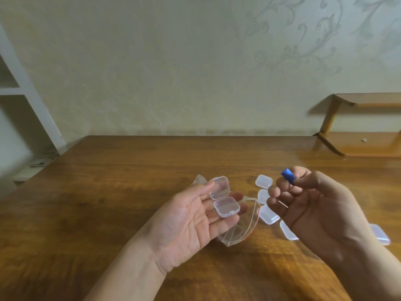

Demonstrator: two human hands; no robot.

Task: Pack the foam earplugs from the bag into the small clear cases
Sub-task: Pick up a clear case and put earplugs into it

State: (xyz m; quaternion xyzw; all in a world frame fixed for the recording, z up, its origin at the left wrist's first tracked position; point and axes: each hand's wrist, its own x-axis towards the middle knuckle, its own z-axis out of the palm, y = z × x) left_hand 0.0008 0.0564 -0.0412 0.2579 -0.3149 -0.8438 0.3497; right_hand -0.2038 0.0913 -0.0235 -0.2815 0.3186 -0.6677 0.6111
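The left hand (191, 222) lies palm up with its fingers nearly straight, and an opened clear case (223, 197) rests loose on the fingertips, lid and base both facing up; nothing curls round it. The right hand (303, 205) pinches a blue foam earplug (288, 176) between thumb and forefinger, raised just to the right of the case and apart from it. Under the left fingers the clear bag (240, 229) lies flat on the bench (108, 192), about midway across and toward its near edge. Whether any earplugs remain inside cannot be told. More closed cases (269, 215) lie scattered beside the bag, partly hidden behind the right hand. The risk seems to sit with the unheld case: a push from the earplug could tip it off the fingertips. The foam may also spring back and keep the lid from snapping shut.
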